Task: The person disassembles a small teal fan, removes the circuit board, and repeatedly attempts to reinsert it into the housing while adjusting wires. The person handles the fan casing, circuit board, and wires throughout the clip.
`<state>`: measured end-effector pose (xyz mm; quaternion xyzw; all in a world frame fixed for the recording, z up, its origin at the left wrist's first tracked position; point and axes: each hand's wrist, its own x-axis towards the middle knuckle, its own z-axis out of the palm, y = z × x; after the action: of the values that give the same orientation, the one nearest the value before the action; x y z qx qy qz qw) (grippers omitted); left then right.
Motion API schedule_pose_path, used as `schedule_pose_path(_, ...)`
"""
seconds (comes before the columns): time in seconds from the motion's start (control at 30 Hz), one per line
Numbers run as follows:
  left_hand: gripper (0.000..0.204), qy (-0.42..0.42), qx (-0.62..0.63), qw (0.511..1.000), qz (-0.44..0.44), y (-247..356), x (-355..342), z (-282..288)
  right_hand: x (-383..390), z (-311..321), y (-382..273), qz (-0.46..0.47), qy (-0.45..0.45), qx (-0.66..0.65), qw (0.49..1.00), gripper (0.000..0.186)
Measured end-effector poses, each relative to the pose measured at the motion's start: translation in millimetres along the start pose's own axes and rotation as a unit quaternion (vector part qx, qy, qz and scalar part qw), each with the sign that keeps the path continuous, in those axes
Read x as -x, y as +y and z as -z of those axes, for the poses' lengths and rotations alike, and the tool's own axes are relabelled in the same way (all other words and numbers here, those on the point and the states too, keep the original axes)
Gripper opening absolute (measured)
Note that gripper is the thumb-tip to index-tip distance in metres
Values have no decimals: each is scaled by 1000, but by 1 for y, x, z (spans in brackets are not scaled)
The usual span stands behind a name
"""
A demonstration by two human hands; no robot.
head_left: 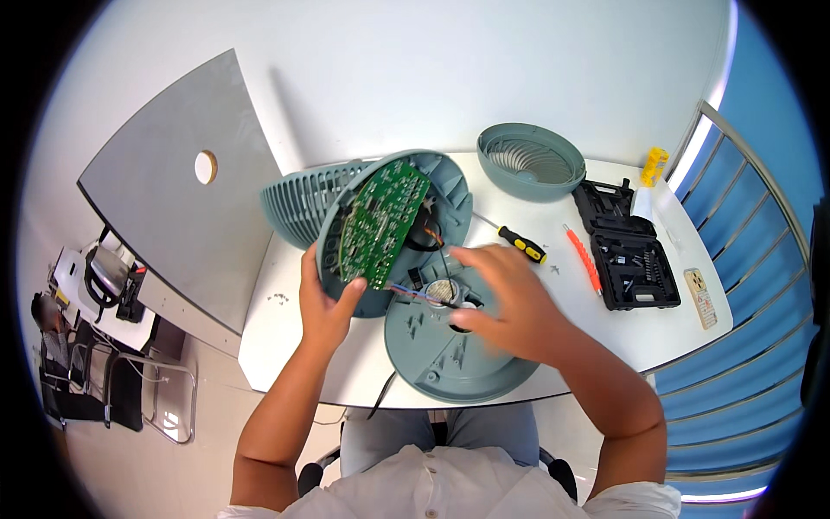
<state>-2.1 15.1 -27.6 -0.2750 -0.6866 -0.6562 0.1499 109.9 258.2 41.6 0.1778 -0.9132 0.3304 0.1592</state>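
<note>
My left hand [325, 304] grips the lower edge of a tilted grey-green plastic fan housing [455, 182], thumb by the corner of a green circuit board [378, 223] on its open side. Thin wires [410, 291] run from the board toward a round grey-green base [467, 374] lying on the table below. Over the base's right part hovers my right hand [512, 301], slightly blurred, thumb and fingers apart with nothing seen between them. Its fingertips are near the wires and a dark opening in the base. Behind the housing is a slatted grey-green shell [298, 201], partly covered by it.
A grey-green bowl-shaped grille [532, 164] stands at the back. To the right lie a yellow-black screwdriver [522, 245], an orange twisted rod [584, 259], a black tool case [635, 268] and a remote control [700, 298]. Loose screws [277, 298] lie at left. A grey partition [177, 173] borders the table.
</note>
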Motion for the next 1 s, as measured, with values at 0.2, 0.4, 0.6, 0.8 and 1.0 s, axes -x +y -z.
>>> schedule_pose_path(0.2,85,77,-107,989,-71,1,1,-12,99,5,56,-80,120,42,989,61)
schedule_pose_path(0.4,64,196,-211,913,-289,-17,44,-8,141,-54,69,-145,263,-93,949,82)
schedule_pose_path(0.6,31,-153,-288,931,-161,5,80,-25,152,-49,77,-106,243,-127,956,69)
schedule_pose_path(0.8,42,-207,-420,872,-147,-20,41,-42,152,-53,71,-108,280,-142,943,67)
schedule_pose_path(1.0,44,-225,-457,856,-92,-31,5,-53,153,-52,70,-102,292,-142,940,57)
